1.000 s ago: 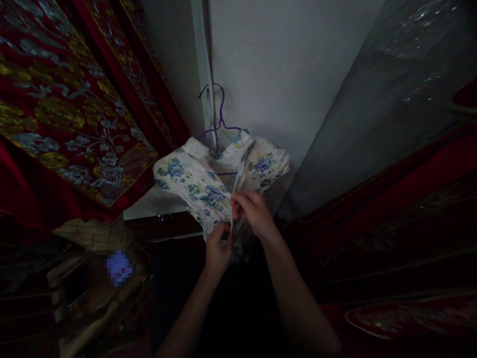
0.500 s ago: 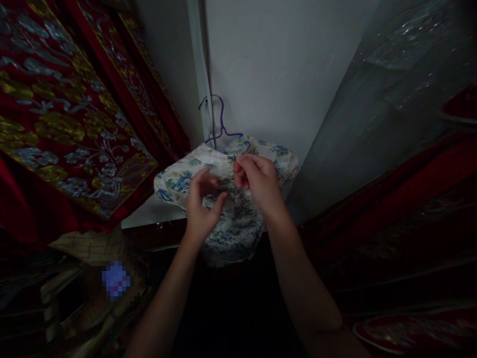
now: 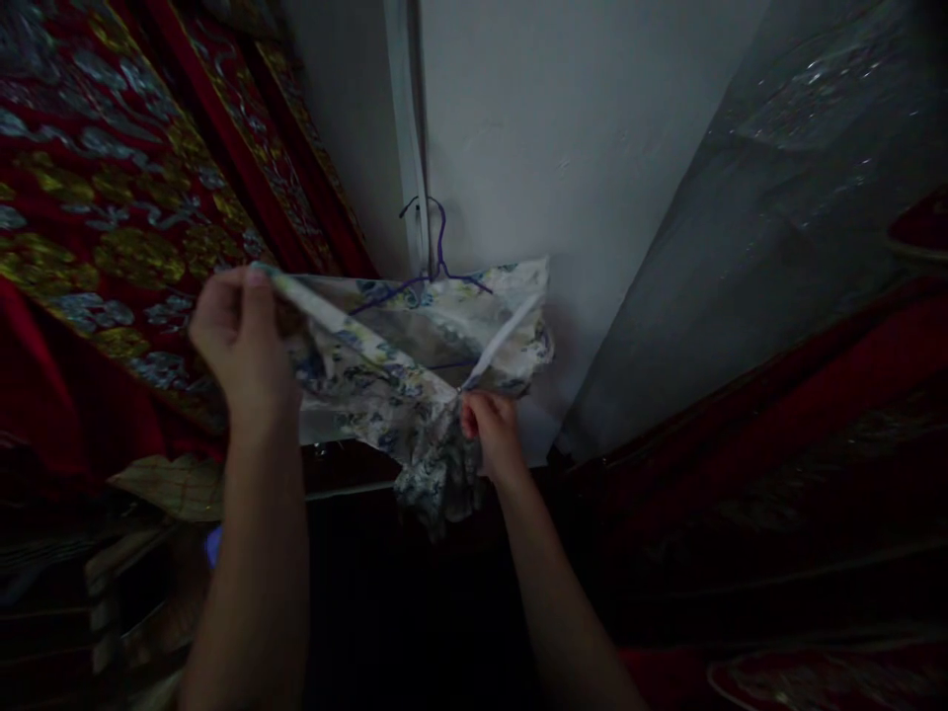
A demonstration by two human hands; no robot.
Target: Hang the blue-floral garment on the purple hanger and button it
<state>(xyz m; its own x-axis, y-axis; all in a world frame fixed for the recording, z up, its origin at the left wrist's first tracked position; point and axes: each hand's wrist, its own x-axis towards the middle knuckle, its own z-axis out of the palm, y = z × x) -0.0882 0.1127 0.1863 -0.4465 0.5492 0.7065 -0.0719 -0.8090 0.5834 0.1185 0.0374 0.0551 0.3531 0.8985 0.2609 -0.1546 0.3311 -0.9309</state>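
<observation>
A white garment with blue and green flowers [image 3: 392,365], probably a shirt or blouse, hangs on a purple hanger [image 3: 442,247]. Its neck opening is stretched wide, and the hanger's arms show inside it. My left hand [image 3: 248,326] pinches the garment's edge at the far left and holds it out to the side. Closed low at the front of the opening, my right hand [image 3: 493,425] grips the edge where the two white bands meet. Below that hand the cloth hangs bunched in folds.
The hanger's hook is by a narrow strip [image 3: 416,148] on the pale wall panel [image 3: 563,148]. Red cloth with gold and silver embroidery [image 3: 111,197] hangs at left. Clear plastic sheeting [image 3: 815,128] covers the right side, above more red cloth [image 3: 800,365]. A wooden chair [image 3: 140,583] stands lower left.
My left hand has gone from open to pinching the garment's edge, pulling it up and left. My right hand has moved down, drawing the neckline wide open.
</observation>
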